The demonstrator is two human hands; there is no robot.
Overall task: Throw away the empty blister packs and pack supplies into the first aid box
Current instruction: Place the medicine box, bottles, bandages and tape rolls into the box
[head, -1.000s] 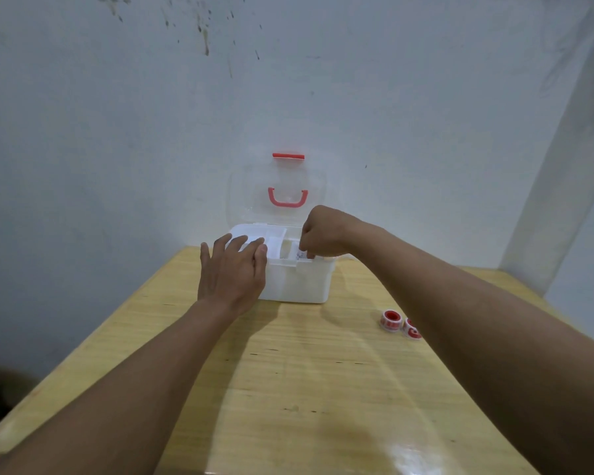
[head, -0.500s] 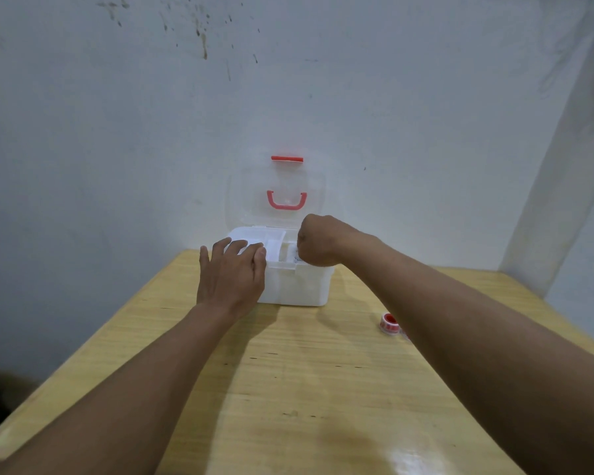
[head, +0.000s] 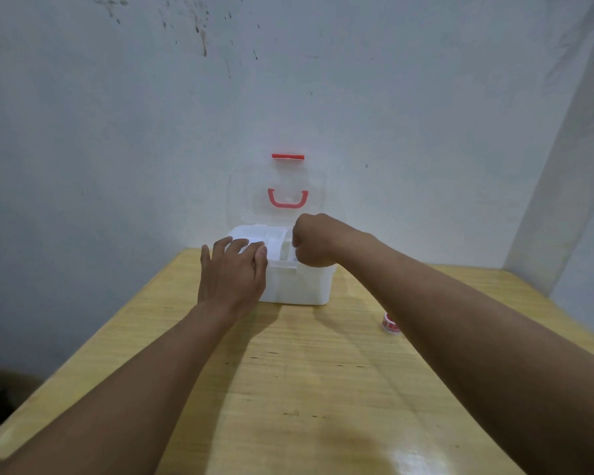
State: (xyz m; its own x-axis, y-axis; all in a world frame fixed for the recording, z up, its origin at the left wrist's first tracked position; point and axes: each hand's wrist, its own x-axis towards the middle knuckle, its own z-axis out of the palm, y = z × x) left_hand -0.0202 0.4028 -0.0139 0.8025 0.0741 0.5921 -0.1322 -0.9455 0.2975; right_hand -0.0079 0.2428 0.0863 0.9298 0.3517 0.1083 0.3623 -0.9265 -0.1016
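Counter (head: pixel 288 389): pale yellow wood with a glossy patch at the near edge; both forearms reach across it from the near side.
Tape roll (head: pixel 390 323): red and white, lying on the counter to the right of the box and well apart from it; the right forearm covers part of it.
Left hand (head: pixel 232 275): palm down, fingers spread and extended, laid on the near left corner of the box; the fingertips rest on the white top surface of its left side. Grip: apart, closed on nothing.
First aid box (head: pixel 297 286): white translucent plastic, standing at the far end of the counter just in front of the wall, lid up. Inside, a divider separates a left section from a right one.
Right hand (head: pixel 311 240): curled over the right section of the box, knuckles up, fingertips pointed down at the rim. Grip: fingers drawn together; a small white piece shows at the fingertips, but I cannot tell what it is or whether it is pinched.
Lid (head: pixel 251 190): clear, upright behind the box, against the wall, with a red handle (head: pixel 287 198) at its middle and a red latch (head: pixel 287 156) at its top edge.
Wall (head: pixel 151 132): white, flecked with dark marks near the top.
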